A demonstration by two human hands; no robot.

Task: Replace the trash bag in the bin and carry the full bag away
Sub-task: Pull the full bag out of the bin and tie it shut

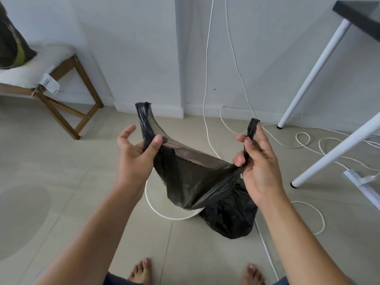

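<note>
Fresh black handle-tie trash bag (191, 182) held stretched in the air over the white bin (164, 214), its mouth only partly parted, with the full black bag (230, 219) set on the floor tile touching the bin's right side. Left hand (135, 159) pinching one handle between thumb and forefinger, other fingers loosely spread; right hand (257, 167) closed round the other handle. Best done by spreading the mouth wider, lowering it centred, folding the rim over, and staying clear of the white cables (308, 145) nearby.
</note>
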